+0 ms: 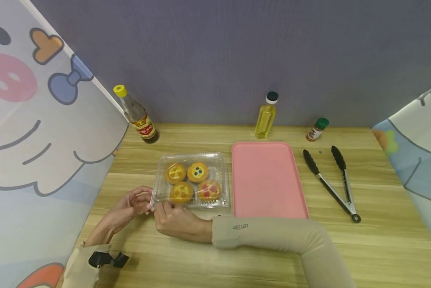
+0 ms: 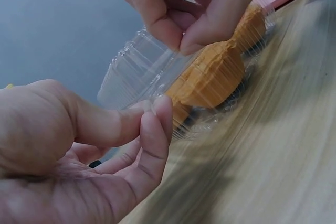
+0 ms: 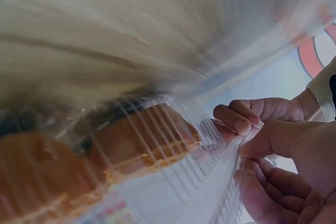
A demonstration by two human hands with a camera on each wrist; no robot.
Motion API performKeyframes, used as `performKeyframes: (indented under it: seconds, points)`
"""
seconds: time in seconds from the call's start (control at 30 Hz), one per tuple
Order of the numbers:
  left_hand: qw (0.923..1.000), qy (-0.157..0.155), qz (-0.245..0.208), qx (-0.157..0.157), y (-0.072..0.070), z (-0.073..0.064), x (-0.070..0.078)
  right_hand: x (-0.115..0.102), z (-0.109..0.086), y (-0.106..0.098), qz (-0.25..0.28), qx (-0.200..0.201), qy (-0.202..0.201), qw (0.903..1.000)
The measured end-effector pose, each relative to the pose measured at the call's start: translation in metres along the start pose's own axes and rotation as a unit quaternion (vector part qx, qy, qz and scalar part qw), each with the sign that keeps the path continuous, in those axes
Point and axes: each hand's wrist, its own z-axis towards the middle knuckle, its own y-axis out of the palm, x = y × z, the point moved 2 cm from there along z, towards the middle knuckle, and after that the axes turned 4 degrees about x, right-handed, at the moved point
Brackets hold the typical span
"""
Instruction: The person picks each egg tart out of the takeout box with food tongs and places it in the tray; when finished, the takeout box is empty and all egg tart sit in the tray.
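From my remote seat I saw the beige sleeve (image 1: 269, 234) of the right arm nearest, lying across the view and hiding the near end of the tray. The left hand (image 1: 129, 206) pinched the near left corner of a clear, ribbed plastic box (image 1: 220, 160) between thumb and forefinger, the other fingers loosely bent behind. The right hand (image 1: 177, 221) pinched the near edge just beside it, thumb against forefinger, remaining fingers curled in. Thin, slick film leaves little to grip, I judged, which would explain fingertips rather than palms — and 2 holds close together probably gave control of that corner.

The box sat flat on the pale wood-grain table (image 1: 201, 264), holding 4 round golden pastries (image 1: 181, 193); whether its lid was latched I couldn't tell. Just beside it lay a flat pink rectangular tray (image 1: 267, 176), conveniently close. Further right, steel tongs with black tips (image 1: 332, 191) lay spread, ring end toward the person, presumably for easy reach.

Along the back, seemingly out of the working area, stood 3 containers: a tall yellow-capped glass bottle (image 1: 140, 118), a black-capped bottle of yellow oil (image 1: 266, 119) and a small green-lidded jar (image 1: 316, 130) — all before a purple-grey panel (image 1: 215, 60).
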Motion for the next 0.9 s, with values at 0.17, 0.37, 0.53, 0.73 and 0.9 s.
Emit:
performKeyframes:
  seconds: [0.17, 0.37, 0.53, 0.73, 0.9]
  points:
    - [0.9998, 0.003, 0.01, 0.017, 0.0024, -0.0009, -0.0001, -0.0003, -0.0003, 0.0008, -0.003, 0.003, 0.002, 1.0]
    - [0.9996, 0.007, 0.012, 0.026, 0.0033, -0.0008, -0.001, 0.0021, 0.0003, 0.0026, -0.006, -0.007, -0.006, 0.9999]
    - [0.9993, 0.01, 0.019, 0.03, 0.0035, 0.0005, -0.0011, 0.0063, 0.0013, 0.0051, 0.016, -0.02, -0.005, 0.9996]
    - [0.9991, 0.007, 0.028, 0.032, 0.0019, -0.0006, -0.0011, 0.0088, 0.0033, 0.0073, 0.034, -0.022, 0.003, 0.9992]
    - [0.9997, 0.007, 0.019, 0.016, 0.0003, -0.004, -0.0014, 0.0088, 0.004, 0.0054, 0.027, -0.021, -0.023, 0.9992]
